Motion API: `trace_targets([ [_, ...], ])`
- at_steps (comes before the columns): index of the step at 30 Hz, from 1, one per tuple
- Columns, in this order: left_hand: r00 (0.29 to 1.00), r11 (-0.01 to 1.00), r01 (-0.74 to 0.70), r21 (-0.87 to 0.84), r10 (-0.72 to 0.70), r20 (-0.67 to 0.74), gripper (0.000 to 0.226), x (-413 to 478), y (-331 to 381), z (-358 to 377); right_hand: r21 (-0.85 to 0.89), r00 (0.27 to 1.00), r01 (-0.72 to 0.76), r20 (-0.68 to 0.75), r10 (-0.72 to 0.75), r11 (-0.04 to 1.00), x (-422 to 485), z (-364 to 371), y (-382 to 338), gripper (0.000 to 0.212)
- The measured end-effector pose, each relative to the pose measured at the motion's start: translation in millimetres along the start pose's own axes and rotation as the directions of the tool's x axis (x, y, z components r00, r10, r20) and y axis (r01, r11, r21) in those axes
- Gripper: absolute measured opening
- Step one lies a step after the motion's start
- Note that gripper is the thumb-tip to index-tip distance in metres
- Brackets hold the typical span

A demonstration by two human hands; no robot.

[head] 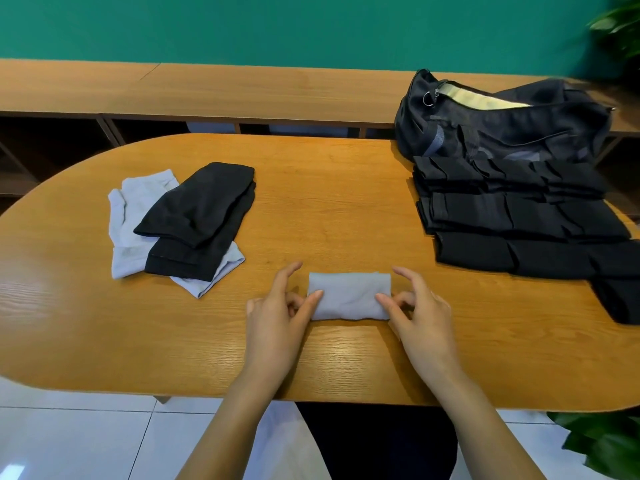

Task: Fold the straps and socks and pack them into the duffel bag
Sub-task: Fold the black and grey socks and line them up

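Both hands meet at the folded grey sock (349, 296) near the table's (339, 358) front edge: left hand (277, 318) pinches its left end, right hand (423, 315) its right end. Unfolded socks (188, 220) lie far left; black straps (519, 220) lie right, touching the open duffel bag (502, 124)

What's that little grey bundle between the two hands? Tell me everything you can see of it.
It is a folded grey sock, soft knit cloth by its look, folded into a small flat rectangle with light creases. It lies with its long side across the wooden table, near the front edge. The left hand holds its left end and the right hand holds its right end, each with a thumb on top.
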State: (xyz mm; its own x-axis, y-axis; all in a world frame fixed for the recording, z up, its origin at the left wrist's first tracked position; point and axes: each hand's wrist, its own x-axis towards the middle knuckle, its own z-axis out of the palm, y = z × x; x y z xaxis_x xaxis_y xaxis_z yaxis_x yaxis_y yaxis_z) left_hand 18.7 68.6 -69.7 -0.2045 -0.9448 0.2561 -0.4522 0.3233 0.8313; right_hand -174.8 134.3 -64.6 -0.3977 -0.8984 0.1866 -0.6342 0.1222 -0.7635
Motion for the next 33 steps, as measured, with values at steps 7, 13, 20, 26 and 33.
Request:
trace_targets([
  [7,0.998,0.991,0.053,0.120,-0.054,0.012,0.040,2.3,0.6,1.3,-0.018,0.998,-0.046,-0.035,0.046,0.999,-0.1,4.3,5.1,0.035],
  [13,0.972,0.927,-0.231,0.295,0.234,0.025,0.021,0.6,-1.6,3.9,-0.397,0.987,0.131,-0.037,-0.158,0.908,-5.3,1.7,-3.4,0.048],
  [20,0.968,0.881,-0.246,0.405,0.200,0.154,0.047,-6.0,-5.0,6.4,-0.523,0.936,0.350,0.217,-0.276,0.777,-16.3,14.3,-5.5,0.066],
  [26,0.969,0.944,-0.156,0.292,0.089,0.230,0.074,-3.6,4.1,9.0,-0.521,0.910,0.414,0.218,-0.352,0.746,-18.8,12.6,-19.2,0.062],
  [33,0.994,0.986,-0.018,0.166,0.000,0.108,0.074,-9.4,18.6,19.2,-0.604,0.949,0.315,0.209,-0.235,0.732,-26.9,-7.4,-1.0,0.069],
])
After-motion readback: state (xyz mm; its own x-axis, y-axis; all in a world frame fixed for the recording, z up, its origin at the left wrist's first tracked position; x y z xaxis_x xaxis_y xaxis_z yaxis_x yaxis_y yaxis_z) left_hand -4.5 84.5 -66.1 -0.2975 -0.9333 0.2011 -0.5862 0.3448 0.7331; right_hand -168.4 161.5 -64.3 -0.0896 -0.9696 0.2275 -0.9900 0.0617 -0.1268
